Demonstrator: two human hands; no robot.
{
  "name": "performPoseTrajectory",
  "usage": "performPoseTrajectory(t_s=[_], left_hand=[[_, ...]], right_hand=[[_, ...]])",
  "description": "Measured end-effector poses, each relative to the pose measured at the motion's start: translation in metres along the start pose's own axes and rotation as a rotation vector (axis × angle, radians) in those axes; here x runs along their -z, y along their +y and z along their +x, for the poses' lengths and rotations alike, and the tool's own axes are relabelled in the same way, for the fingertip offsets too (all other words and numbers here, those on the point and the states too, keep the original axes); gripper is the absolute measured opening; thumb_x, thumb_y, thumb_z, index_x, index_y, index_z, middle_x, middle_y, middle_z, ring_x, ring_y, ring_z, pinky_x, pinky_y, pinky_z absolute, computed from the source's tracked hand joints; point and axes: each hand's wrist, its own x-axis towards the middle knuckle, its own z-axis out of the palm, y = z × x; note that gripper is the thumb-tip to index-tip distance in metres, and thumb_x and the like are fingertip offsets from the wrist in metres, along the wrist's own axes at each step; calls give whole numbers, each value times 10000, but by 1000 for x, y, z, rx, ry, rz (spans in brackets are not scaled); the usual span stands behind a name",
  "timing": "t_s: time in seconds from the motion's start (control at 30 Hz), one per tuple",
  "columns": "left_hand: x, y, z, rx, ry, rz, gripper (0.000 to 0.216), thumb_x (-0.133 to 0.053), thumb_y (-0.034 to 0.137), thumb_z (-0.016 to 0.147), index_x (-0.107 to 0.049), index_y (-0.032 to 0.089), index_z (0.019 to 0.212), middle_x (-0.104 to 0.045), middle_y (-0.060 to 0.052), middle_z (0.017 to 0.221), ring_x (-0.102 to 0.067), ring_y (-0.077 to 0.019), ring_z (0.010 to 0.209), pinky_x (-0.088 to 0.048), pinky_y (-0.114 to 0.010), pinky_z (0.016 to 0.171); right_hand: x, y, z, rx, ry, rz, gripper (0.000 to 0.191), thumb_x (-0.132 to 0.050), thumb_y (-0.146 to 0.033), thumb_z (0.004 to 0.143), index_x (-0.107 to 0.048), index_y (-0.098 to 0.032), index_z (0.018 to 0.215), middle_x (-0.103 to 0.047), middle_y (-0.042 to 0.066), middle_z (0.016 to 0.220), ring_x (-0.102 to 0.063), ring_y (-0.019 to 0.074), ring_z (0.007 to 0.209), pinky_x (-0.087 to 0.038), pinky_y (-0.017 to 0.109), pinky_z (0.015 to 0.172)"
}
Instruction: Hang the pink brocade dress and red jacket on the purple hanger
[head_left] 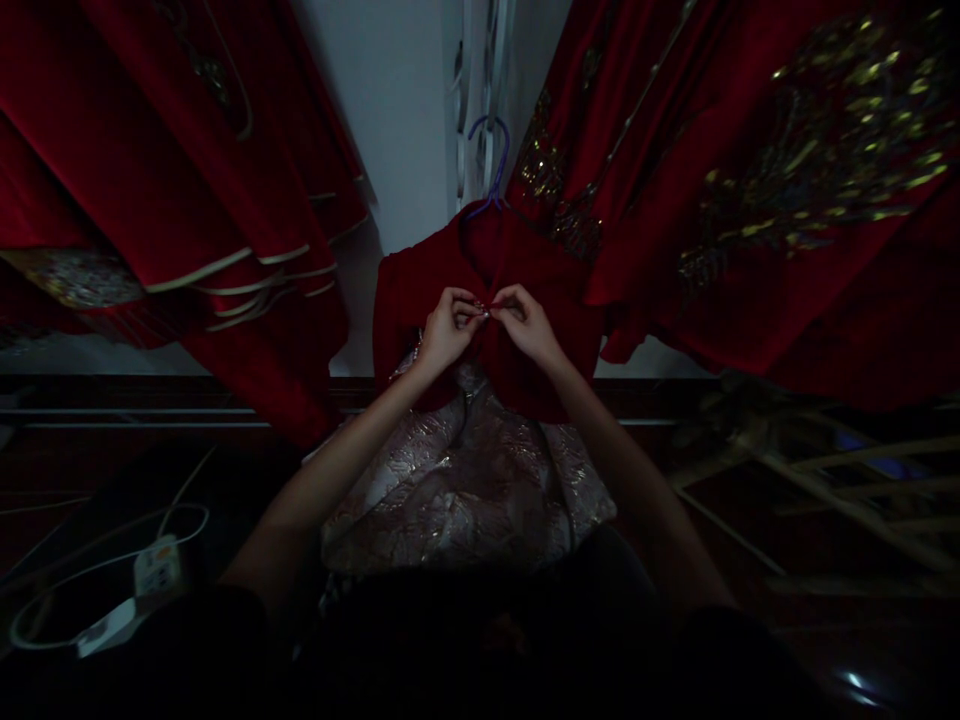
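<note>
A dark red garment (420, 290) hangs in front of me on a purple hanger (491, 165), with a silvery brocade skirt part (465, 490) below it. My left hand (448, 327) and my right hand (527, 322) meet at the garment's front, near its collar. Both pinch a small fastening on the red cloth between thumb and fingers. The fastening itself is too small to make out.
More red embroidered garments hang at the left (150, 160) and at the right (757, 180). A white power strip with its cable (154, 570) lies on the dark floor at lower left. A folded wooden frame (840, 480) rests at the right. A white wall (397, 100) is behind.
</note>
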Motion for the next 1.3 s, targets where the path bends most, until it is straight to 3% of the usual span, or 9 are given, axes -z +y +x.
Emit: performPoseTrajectory(t_s=[0.23,0.4,0.9,1.3], left_hand=[[4,-1,1,112,-3,-130,256,-680,122,691,-488,174,852,-642,17,738,-659,-93,709,-501,-196,669],[8,2,1,92,-74,-40,108,-654,141,703,-572,143,773,-664,-15,755,-650,-95,700,-508,-212,686],[15,0,0,136,-82,-50,202,-709,220,689,-601,138,839,-703,-32,772,-679,-118,727,-526,-227,690],[26,2,14,128,-342,244,186,-683,158,675,-598,155,840,-699,-22,705,-677,-133,648,-501,-211,592]], right_hand=[[2,22,0,-86,-36,245,265,-617,-314,689,-558,-219,929,-610,12,895,-604,150,817,-548,327,757],[3,24,-4,2,-18,157,262,-645,-261,691,-611,-200,944,-658,37,983,-623,151,851,-554,328,793],[4,24,-3,34,23,20,235,-663,-327,740,-604,-195,925,-674,48,962,-627,147,812,-534,295,724],[-1,27,-3,87,57,-111,165,-619,-313,782,-606,-201,903,-659,34,904,-613,131,757,-519,244,627]])
